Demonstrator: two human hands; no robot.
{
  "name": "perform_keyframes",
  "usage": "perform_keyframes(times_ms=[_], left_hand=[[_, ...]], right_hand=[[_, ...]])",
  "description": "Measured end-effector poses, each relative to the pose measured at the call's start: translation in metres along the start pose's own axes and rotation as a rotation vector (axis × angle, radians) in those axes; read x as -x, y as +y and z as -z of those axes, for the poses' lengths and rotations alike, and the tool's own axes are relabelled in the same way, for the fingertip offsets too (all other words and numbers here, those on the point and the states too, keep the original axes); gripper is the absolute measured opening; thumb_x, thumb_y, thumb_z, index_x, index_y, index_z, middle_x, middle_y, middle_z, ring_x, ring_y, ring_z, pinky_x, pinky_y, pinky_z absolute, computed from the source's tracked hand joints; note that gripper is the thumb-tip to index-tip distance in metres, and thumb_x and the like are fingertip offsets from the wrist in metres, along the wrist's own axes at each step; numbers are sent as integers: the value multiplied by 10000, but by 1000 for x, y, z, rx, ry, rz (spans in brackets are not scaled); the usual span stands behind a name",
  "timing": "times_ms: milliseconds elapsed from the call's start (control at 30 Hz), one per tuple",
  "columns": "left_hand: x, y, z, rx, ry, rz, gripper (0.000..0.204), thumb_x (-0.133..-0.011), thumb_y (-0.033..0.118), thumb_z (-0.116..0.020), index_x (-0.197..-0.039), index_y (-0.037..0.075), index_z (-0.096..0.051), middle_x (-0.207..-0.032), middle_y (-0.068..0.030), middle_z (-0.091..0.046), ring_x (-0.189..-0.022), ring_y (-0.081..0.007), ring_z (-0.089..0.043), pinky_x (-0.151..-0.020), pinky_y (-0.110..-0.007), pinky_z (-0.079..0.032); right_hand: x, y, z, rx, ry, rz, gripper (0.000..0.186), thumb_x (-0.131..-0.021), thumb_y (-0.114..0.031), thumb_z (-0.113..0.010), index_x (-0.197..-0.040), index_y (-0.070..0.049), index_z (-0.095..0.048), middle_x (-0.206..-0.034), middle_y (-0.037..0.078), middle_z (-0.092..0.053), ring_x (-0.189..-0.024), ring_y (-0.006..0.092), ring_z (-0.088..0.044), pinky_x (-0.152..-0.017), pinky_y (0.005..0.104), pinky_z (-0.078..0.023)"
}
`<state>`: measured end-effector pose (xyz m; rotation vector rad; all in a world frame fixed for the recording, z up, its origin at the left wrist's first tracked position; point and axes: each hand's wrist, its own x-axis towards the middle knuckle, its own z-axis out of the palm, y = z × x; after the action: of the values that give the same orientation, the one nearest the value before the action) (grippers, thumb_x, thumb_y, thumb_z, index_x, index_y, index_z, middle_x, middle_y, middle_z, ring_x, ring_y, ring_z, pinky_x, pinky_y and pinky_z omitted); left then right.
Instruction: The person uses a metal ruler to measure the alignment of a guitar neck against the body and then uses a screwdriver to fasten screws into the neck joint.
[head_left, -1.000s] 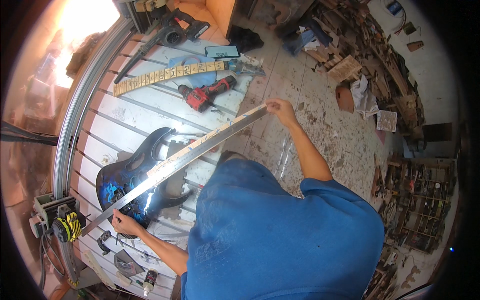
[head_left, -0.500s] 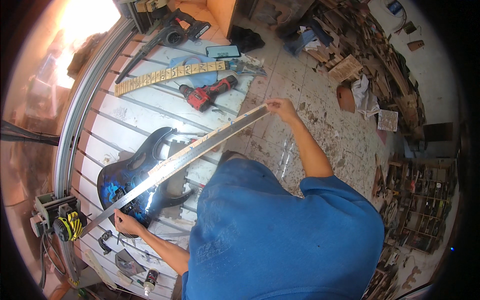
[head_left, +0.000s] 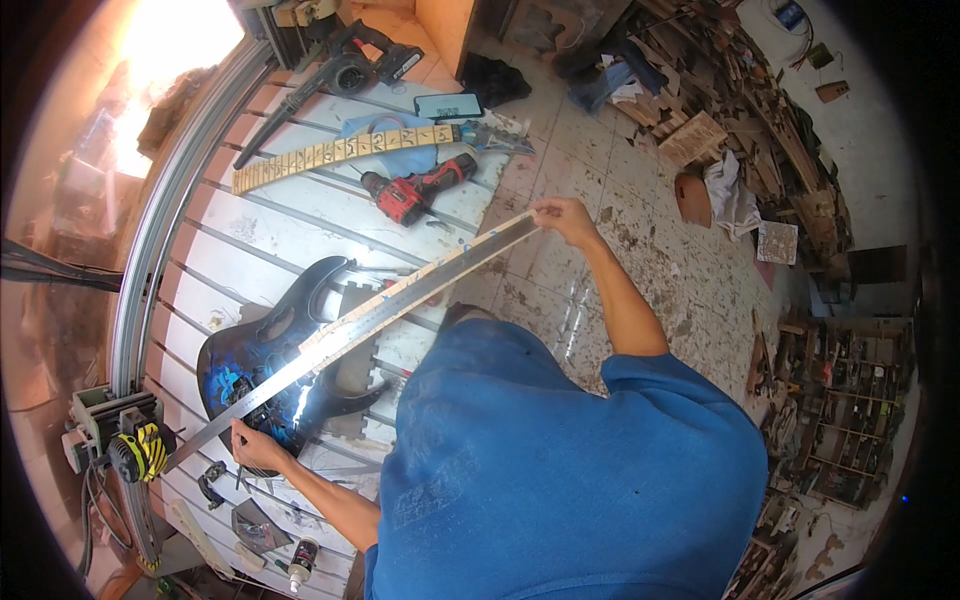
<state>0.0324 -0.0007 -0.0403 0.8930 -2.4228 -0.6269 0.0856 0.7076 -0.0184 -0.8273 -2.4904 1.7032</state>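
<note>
My left hand (head_left: 258,448) pinches the long steel ruler (head_left: 270,394) near its lower-left part, beside the edge of a black guitar body (head_left: 236,352) with blue artwork. The ruler slants up to the right across that body, alongside a pale wooden piece (head_left: 389,292) marked with small blue patches. At their upper-right end, above the floor past the bench edge, my right hand (head_left: 566,220) has its fingers closed on both ruler and wood. A detached guitar neck (head_left: 340,148) and a red-and-black drill (head_left: 400,195) lie farther up the slotted bench (head_left: 215,220).
A rail-mounted machine (head_left: 115,440) borders the bench's left. A blower (head_left: 350,72), phone (head_left: 450,104) and bottle (head_left: 302,563) lie on the bench. Wood offcuts (head_left: 730,110) pile along the tiled floor's (head_left: 580,170) right side, with shelving (head_left: 855,410) at far right.
The whole view has shifted very slightly to the right. Both hands keep their grip, with the ruler and wood in about the same place over the guitar body.
</note>
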Motion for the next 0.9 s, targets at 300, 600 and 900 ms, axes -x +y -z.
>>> perform_keyframes(times_ms=[300, 600, 900], left_hand=[[2, 5, 2, 66, -16, -24, 478, -996, 409, -600, -1080, -27, -778, -1072, -206, -760, -1045, -356, -645, -943, -436, -490], [1, 7, 7, 30, 53, -21, 320, -920, 345, -685, -992, 62, -817, -977, -149, -778, -949, -342, -711, -885, -438, -525], [14, 7, 2, 207, 76, 29, 281, -906, 327, -725, -959, 61, -799, -1012, -80, -748, -1163, -289, -549, -1208, -514, -234]], right_hand=[[-7, 8, 2, 80, -15, 55, 306, -864, -75, -783, -1161, -10, -753, -958, 70, -727, -837, 154, -678, -699, 299, -566], [-3, 6, 6, 101, -65, 29, 461, -892, -192, -790, -1273, 41, -677, -1157, 94, -695, -1052, 184, -655, -898, 298, -529], [-19, 19, 17, 176, -69, 109, 379, -894, -74, -768, -1256, 22, -710, -915, 12, -651, -782, 102, -574, -710, 258, -485]])
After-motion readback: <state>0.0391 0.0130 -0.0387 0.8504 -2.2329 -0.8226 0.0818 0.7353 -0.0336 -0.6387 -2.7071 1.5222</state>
